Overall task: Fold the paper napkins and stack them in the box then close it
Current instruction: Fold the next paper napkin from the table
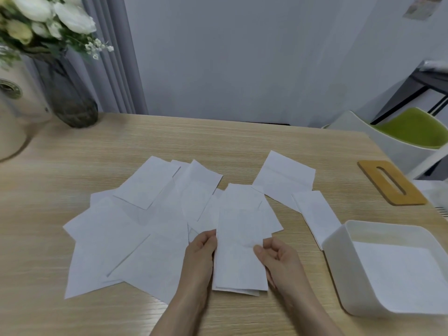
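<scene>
Folding one napkin [240,253] near table's [72,154] front edge, left hand [201,251] and right hand [276,258] pinching its sides. Loose napkins [135,229] unfolded, spread mid-table. Box [339,258] at right edge open, apparently holding some sheets. Slotted wooden lid [390,181] set apart behind box. Vase [70,98] at far left corner, clear of work.

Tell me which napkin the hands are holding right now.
The folded napkin nearest the camera: left hand and right hand pinch its side edges. The other napkins lie untouched.
</scene>
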A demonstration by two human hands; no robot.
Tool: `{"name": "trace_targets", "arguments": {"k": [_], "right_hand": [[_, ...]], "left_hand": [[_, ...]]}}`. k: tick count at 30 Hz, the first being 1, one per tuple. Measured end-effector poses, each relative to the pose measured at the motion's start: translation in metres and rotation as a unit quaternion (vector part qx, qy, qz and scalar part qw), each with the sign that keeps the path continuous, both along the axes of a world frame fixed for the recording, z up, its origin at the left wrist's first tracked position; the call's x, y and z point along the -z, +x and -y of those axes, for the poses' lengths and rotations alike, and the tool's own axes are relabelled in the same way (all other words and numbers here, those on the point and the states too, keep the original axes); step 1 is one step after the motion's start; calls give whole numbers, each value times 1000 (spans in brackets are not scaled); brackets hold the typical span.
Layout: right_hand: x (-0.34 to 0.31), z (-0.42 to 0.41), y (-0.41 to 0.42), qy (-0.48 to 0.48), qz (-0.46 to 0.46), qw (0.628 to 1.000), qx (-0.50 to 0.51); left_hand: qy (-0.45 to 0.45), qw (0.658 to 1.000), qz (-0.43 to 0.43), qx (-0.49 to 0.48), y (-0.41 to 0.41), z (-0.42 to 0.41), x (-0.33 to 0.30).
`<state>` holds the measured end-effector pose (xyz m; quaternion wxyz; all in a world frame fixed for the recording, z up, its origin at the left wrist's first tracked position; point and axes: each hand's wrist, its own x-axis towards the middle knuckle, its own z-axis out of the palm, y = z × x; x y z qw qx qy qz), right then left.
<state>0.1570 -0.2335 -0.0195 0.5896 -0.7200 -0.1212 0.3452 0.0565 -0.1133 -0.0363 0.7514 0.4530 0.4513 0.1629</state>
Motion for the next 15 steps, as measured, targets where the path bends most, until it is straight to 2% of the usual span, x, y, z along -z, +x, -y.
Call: {"name": "trace_targets", "arguments": {"k": [6, 11, 15], "right_hand": [[2, 2, -3, -29, 36, 999, -15], [2, 7, -5, -80, 141, 987, 16], [-7, 0, -13, -27, 68, 997, -41]], "left_hand": [[54, 998, -1, 12, 1, 6, -4], [58, 998, 23, -5, -6, 9, -3], [59, 997, 41, -36, -15, 10, -4]]}}
